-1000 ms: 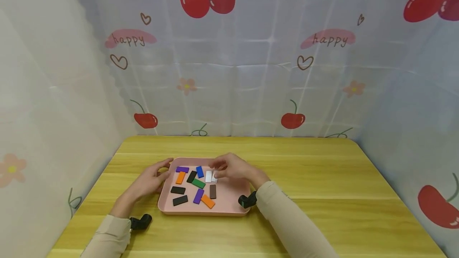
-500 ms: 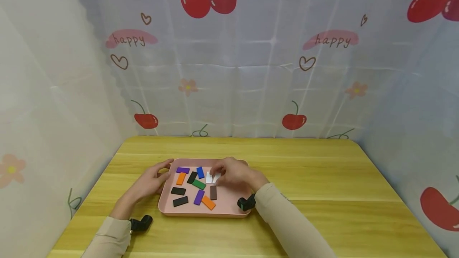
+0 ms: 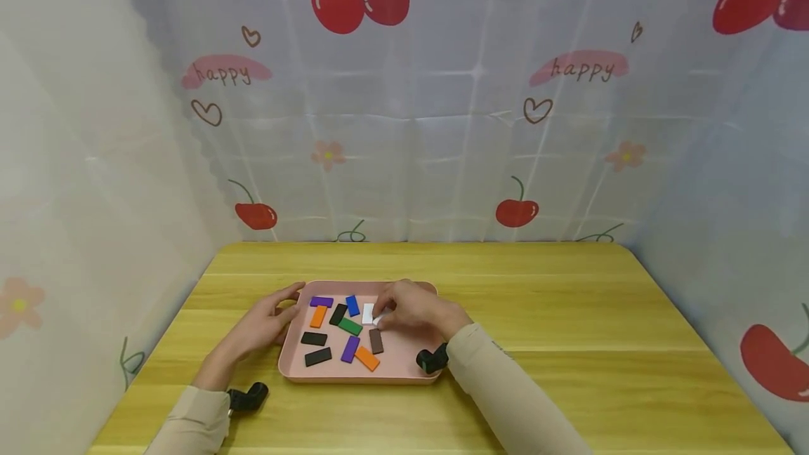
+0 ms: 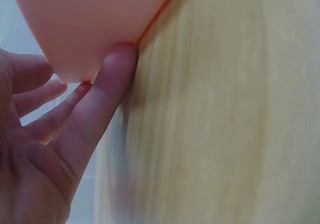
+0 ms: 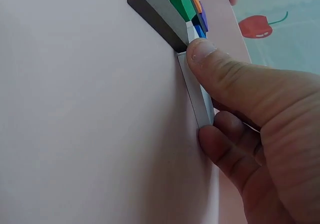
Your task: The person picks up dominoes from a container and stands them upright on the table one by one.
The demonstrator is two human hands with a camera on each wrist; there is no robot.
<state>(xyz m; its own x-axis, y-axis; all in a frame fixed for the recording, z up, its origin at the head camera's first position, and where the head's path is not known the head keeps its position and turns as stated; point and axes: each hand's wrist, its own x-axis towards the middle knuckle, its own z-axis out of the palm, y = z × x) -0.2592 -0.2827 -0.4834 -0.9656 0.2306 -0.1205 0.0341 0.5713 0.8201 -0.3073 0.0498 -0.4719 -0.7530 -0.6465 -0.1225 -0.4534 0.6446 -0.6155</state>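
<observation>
Inside a pink tray (image 3: pixel 404 366), my right hand (image 3: pixel 411 304) pinches a white block (image 5: pixel 194 92), flat and domino-like, between thumb and fingers. The block stands tipped up close over the tray floor, partly covered by the hand in the head view. A second white block (image 3: pixel 368 314) lies just left of my fingertips. Nearest below it is a dark brown block (image 3: pixel 376 341). My left hand (image 3: pixel 268 318) holds the tray's left side; in the left wrist view the thumb (image 4: pixel 117 72) presses the outer wall, with the fingers around the corner.
Several more flat blocks lie in the tray: a green block (image 3: pixel 350 326), a blue block (image 3: pixel 352 305), purple, orange and black ones, some overlapping. The wooden table (image 3: pixel 569 314) extends around the tray, with a cherry-print curtain (image 3: pixel 404 160) behind it.
My right hand has come down a little onto the right-hand white block, which has gone from lying flat to tilted in my fingers. The brown block has turned slightly. My left hand stays put.
</observation>
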